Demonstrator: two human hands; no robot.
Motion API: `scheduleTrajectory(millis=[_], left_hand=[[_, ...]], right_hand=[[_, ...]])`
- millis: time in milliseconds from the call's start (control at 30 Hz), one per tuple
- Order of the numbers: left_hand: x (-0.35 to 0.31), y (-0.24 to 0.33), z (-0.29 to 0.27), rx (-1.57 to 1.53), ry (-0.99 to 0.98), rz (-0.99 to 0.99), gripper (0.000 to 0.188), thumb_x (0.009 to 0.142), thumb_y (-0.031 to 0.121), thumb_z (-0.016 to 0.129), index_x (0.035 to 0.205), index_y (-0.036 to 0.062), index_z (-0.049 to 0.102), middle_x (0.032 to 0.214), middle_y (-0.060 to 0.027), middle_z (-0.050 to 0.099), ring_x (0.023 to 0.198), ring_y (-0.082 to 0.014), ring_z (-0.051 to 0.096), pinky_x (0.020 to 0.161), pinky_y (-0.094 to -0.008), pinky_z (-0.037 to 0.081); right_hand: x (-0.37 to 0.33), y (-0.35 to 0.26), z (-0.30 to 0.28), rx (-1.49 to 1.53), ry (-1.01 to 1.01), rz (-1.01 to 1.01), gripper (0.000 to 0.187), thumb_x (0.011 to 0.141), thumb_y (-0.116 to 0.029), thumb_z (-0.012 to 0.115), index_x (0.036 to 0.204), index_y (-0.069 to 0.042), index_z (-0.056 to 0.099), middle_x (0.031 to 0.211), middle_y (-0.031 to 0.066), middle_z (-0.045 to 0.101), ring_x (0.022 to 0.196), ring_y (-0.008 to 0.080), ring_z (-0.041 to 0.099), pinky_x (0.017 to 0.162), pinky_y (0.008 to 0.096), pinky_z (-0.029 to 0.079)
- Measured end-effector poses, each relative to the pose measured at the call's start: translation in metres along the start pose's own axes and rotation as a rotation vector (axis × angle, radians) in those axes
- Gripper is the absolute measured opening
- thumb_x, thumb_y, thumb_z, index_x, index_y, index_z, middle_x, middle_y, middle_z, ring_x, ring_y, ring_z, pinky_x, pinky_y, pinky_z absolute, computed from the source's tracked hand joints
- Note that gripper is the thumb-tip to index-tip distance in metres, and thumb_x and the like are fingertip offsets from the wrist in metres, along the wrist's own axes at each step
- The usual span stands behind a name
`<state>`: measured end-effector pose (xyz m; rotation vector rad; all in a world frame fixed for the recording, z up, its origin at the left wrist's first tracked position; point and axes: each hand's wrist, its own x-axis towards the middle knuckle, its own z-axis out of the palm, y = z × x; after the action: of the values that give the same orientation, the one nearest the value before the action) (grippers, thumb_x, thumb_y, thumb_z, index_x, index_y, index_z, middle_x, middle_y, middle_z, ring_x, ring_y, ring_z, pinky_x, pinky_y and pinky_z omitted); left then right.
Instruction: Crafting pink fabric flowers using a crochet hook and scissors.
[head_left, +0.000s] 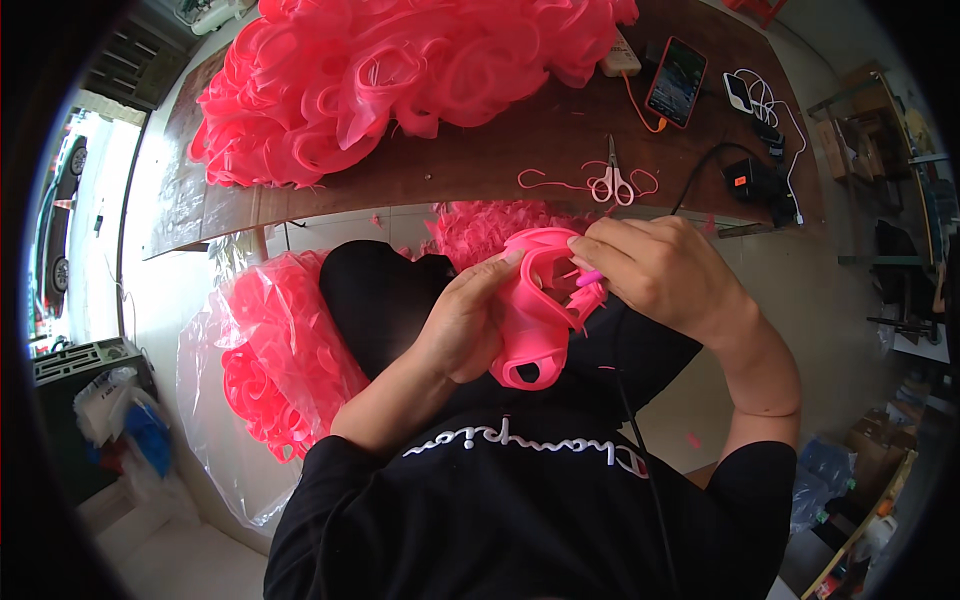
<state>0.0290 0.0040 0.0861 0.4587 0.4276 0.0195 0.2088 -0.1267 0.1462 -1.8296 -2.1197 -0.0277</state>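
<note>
In front of my body, my left hand point(470, 315) grips the left side of a hot-pink, flexible-looking piece point(525, 320) with curved edges and a hole at its lower end. I cannot make out its kind. The fingers of my right hand point(655, 265) are bent at its upper right edge. A small magenta object point(590, 278) shows beneath them; most of it is hidden. Jagged pink bits stick out of the piece just below my right fingertips.
Ruffled pink pieces point(400, 80) are heaped on the brown table point(380, 170). Scissors point(611, 180), pink thread point(545, 182), a phone point(676, 82) and a black adapter point(750, 180) with cables lie there too. A clear bag point(285, 350) of pink pieces stands at my left.
</note>
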Motion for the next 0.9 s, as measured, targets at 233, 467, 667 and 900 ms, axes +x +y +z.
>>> scheduleTrajectory(millis=[233,467,667,900], left_hand=[[0.000,-0.002,-0.002,-0.010,0.015,-0.001,0.035,0.103,0.020,0.042,0.128,-0.0029,0.050,0.119,-0.0154,0.062,0.109,-0.0244,0.062,0.095,-0.0393,0.051],[-0.001,-0.002,0.001,0.023,0.065,0.007,0.032,0.102,0.019,0.044,0.125,-0.0020,0.052,0.115,-0.0140,0.064,0.103,-0.0239,0.065,0.090,-0.0387,0.054],[0.005,-0.006,-0.003,0.080,0.109,-0.090,0.032,0.102,0.019,0.044,0.125,-0.0014,0.053,0.114,-0.0133,0.064,0.103,-0.0237,0.065,0.089,-0.0395,0.054],[0.016,-0.005,-0.003,-0.122,0.098,0.063,0.033,0.102,0.023,0.048,0.127,0.0019,0.053,0.116,-0.0110,0.064,0.107,-0.0226,0.063,0.089,-0.0387,0.054]], right_hand=[[0.000,0.004,0.001,-0.007,-0.008,-0.033,0.017,0.074,-0.002,0.067,0.090,0.003,0.065,0.081,0.0096,0.063,0.068,0.0216,0.065,0.057,0.0323,0.053],[0.001,0.000,0.010,-0.315,-0.089,-0.106,0.018,0.072,-0.006,0.065,0.089,0.001,0.064,0.077,0.0069,0.058,0.064,0.0159,0.063,0.053,0.0291,0.050],[0.003,0.008,0.000,-0.135,0.266,-0.192,0.029,0.069,-0.011,0.073,0.096,0.001,0.067,0.084,0.0091,0.065,0.066,0.0189,0.066,0.054,0.0271,0.052],[-0.023,-0.024,-0.032,-0.109,0.460,-0.057,0.028,0.071,0.002,0.071,0.098,-0.005,0.067,0.084,0.0028,0.067,0.065,0.0159,0.064,0.060,0.0269,0.051]])
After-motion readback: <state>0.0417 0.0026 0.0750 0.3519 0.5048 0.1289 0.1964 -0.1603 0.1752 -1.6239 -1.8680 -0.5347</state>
